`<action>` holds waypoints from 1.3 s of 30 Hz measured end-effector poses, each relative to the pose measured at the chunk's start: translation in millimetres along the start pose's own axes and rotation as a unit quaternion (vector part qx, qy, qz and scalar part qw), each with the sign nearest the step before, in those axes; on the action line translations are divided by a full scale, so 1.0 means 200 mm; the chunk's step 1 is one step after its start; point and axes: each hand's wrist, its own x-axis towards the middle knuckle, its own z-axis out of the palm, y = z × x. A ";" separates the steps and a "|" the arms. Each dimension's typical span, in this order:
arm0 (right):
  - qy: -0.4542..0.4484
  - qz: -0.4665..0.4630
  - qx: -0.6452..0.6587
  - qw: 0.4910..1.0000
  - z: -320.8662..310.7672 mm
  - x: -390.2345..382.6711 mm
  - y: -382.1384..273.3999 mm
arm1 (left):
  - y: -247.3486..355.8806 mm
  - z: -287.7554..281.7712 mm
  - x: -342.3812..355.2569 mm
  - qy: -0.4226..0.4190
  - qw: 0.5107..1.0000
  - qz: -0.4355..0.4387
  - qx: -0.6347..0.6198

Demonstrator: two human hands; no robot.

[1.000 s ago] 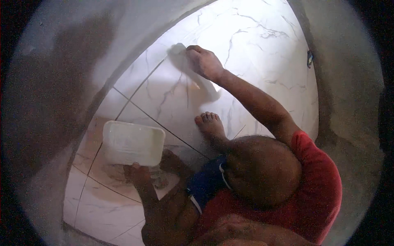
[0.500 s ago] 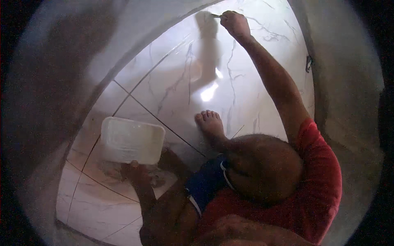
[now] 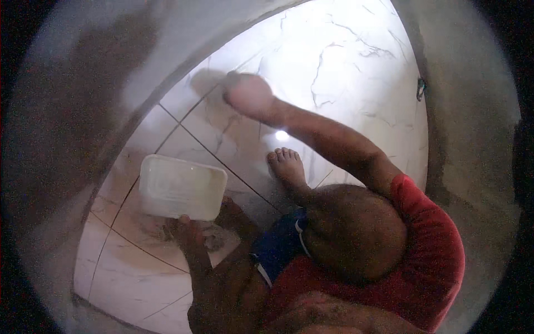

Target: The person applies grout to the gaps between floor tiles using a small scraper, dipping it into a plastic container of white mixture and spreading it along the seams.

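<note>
My left hand (image 3: 186,231) grips the near rim of a white rectangular plastic tub (image 3: 183,189), thumb over the edge. The tub is tilted so its pale inside shows, and I cannot make out what it holds. My right hand (image 3: 247,96) is smeared by motion over the tiles, beyond and to the right of the tub. It looks closed, with a dark bit at its front too blurred to name.
Glossy white marbled tiles (image 3: 356,72) with dark joints cover the floor. Bare grey walls (image 3: 111,72) rise on the left and right. My foot (image 3: 286,164) stands on the tiles. A small dark object (image 3: 421,89) is at the right wall's base.
My right hand has swung left and nearer from the far tiles, where it held a thin, dark-looking tool. My left hand and the tub have barely moved.
</note>
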 end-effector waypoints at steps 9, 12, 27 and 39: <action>0.185 0.083 0.098 0.974 -0.13 -0.04 0.79 | -0.03 -0.14 0.16 -0.114 0.989 -0.053 -0.083; 0.214 0.146 0.039 0.965 -0.20 -0.06 1.18 | 0.02 -0.11 0.14 -0.084 0.924 -0.197 -0.315; 0.115 0.160 -0.037 0.980 -0.23 0.13 0.88 | -0.06 -0.17 0.17 -0.135 0.985 -0.088 -0.057; -0.039 -0.037 -0.026 0.998 -0.08 0.06 -0.15 | 0.03 -0.05 0.06 -0.153 0.963 -0.072 -0.209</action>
